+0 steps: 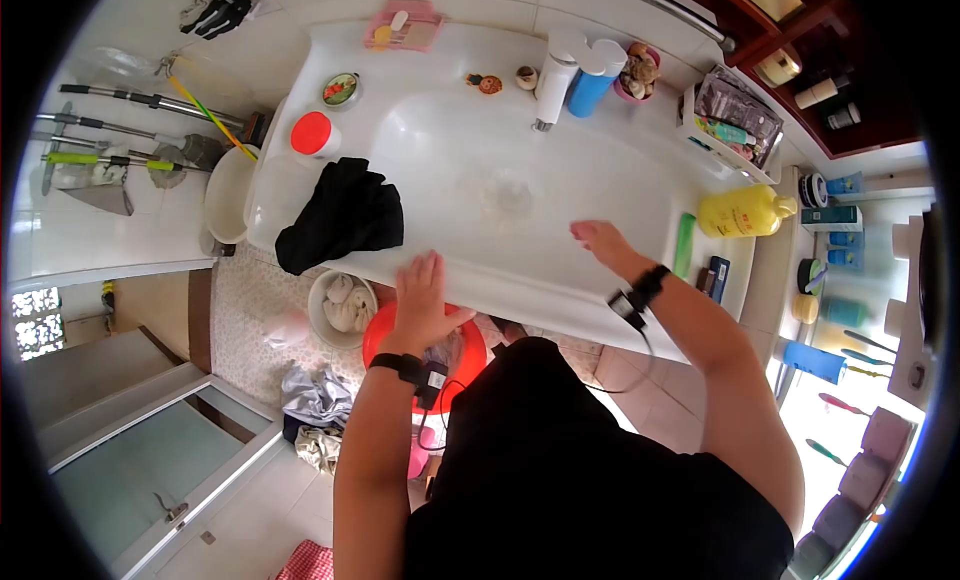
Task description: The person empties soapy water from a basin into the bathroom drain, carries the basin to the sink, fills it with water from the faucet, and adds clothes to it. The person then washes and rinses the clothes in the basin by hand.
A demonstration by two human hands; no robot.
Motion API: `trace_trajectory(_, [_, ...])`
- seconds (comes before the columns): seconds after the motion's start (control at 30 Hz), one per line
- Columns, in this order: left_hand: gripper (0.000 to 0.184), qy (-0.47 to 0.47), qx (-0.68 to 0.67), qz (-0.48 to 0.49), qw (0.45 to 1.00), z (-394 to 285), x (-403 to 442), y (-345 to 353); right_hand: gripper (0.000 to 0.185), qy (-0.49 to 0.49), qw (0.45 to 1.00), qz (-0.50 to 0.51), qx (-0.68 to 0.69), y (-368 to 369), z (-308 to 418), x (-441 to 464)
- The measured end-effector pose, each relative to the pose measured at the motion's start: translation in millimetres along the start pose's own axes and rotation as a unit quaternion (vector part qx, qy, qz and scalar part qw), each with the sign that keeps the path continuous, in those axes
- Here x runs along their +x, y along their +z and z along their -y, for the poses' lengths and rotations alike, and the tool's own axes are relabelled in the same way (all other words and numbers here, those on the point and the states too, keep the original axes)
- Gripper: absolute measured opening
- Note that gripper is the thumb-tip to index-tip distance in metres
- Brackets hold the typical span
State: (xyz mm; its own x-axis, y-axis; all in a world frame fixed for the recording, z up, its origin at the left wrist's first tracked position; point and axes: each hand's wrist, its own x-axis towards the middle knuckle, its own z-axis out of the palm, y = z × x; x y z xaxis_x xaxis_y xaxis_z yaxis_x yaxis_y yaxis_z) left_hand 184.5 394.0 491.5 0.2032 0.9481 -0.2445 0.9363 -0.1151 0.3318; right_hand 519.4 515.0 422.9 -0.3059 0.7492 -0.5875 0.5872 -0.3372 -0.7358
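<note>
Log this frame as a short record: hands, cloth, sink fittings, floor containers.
left hand: open, nothing held, at the sink front edge; contact unclear
right hand: above the sink bowl, nothing visible in it
black cloth: crumpled, on the sink's left end
white faucet: behind the bowl, beside a blue bottle
red-lidded jar: left end, behind the cloth
yellow bottle: right end
floor: red basin; white bucket holding pale fabric

A home bathroom, shown by its wide white sink (440, 215), tap (553, 85), toothbrushes (843, 405) and mirror-side toiletries (832, 219).
</note>
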Motion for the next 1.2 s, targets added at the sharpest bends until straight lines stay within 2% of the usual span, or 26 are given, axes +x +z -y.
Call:
trace_trajectory(0.03, [0.100, -0.002, 0.003, -0.002, 1.000, 0, 1, 0, 0.035, -0.003, 0.987, -0.012, 0.160, 5, 21, 19])
trace_trajectory(0.07, [0.099, 0.003, 0.000, -0.002, 1.000, 1, 1, 0, 0.030, -0.005, 0.949, -0.022, 0.315, 9, 39, 36])
trace_trajectory(0.13, [0.098, 0.001, -0.001, 0.001, 1.000, 0, 1, -2, 0.025, 0.067, 0.873, 0.012, 0.482, 13, 73, 70])
trace_trajectory(0.17, [0.094, 0.004, -0.009, 0.003, 1.000, -1, 1, -4, 0.025, 0.069, 0.873, 0.019, 0.482, 14, 88, 81])
trace_trajectory(0.23, [0.091, -0.002, -0.018, 0.006, 1.000, 0, -1, -4, 0.022, 0.100, 0.794, 0.031, 0.599, 17, 110, 100])
trace_trajectory(0.3, [0.074, -0.002, -0.010, -0.002, 1.000, 3, -1, 0, 0.020, 0.090, 0.782, 0.066, 0.613, 15, 99, 134])
trace_trajectory(0.33, [0.074, -0.008, -0.010, -0.001, 1.000, 5, -1, 4, 0.019, 0.077, 0.768, 0.093, 0.629, 15, 97, 140])
trace_trajectory(0.37, [0.064, 0.005, -0.004, -0.032, 0.999, 8, -1, 8, 0.019, 0.080, 0.767, 0.098, 0.629, 16, 93, 143])
trace_trajectory(0.4, [0.054, 0.019, 0.002, -0.063, 0.998, 10, -1, 11, 0.018, 0.087, 0.805, 0.057, 0.584, 16, 89, 145])
trace_trajectory(0.47, [0.048, 0.009, -0.029, -0.083, 0.996, 13, 5, 7, 0.017, 0.104, 0.877, -0.036, 0.467, 20, 108, 122])
trace_trajectory(0.5, [0.043, 0.001, -0.061, -0.104, 0.993, 14, 9, 6, 0.017, 0.104, 0.878, -0.037, 0.466, 16, 114, 106])
trace_trajectory(0.6, [0.043, -0.009, -0.063, -0.131, 0.989, 20, 14, 12, 0.020, 0.022, 0.959, -0.035, 0.279, 2, 111, 84])
trace_trajectory(0.63, [0.043, -0.005, -0.066, -0.133, 0.989, 23, 16, 14, 0.020, 0.021, 0.960, -0.040, 0.277, -4, 112, 79])
trace_trajectory(0.67, [0.044, -0.007, -0.081, -0.144, 0.986, 24, 15, 16, 0.019, -0.069, 0.973, -0.092, 0.202, -13, 113, 73])
trace_trajectory(0.7, [0.046, -0.008, -0.096, -0.155, 0.983, 25, 15, 18, 0.019, -0.157, 0.969, -0.144, 0.123, -22, 114, 68])
trace_trajectory(0.77, [0.044, -0.011, -0.118, -0.167, 0.979, 23, 17, 16, 0.017, -0.195, 0.960, -0.172, 0.102, -39, 132, 48])
trace_trajectory(0.83, [0.043, -0.020, -0.138, -0.178, 0.974, 27, 19, 15, 0.016, -0.309, 0.882, -0.347, -0.081, -52, 161, 20])
trace_trajectory(0.9, [0.035, -0.052, -0.266, -0.160, 0.949, 35, 24, 17, 0.019, -0.328, 0.863, -0.372, -0.099, -68, 187, 3])
trace_trajectory(0.93, [0.035, -0.055, -0.265, -0.159, 0.949, 32, 23, 11, 0.022, -0.347, 0.843, -0.394, -0.117, -70, 193, 1])
trace_trajectory(1.0, [0.034, -0.106, -0.347, -0.155, 0.919, 28, 21, -3, 0.027, -0.358, 0.834, -0.396, -0.142, -75, 192, 5])
trace_trajectory(1.13, [0.030, -0.100, -0.317, -0.169, 0.928, 26, 10, -7, 0.042, -0.396, 0.789, -0.409, -0.229, -80, 185, 8])
trace_trajectory(1.2, [0.030, -0.029, -0.215, -0.208, 0.954, 25, 0, -4, 0.046, -0.358, 0.806, -0.406, -0.241, -71, 182, 2])
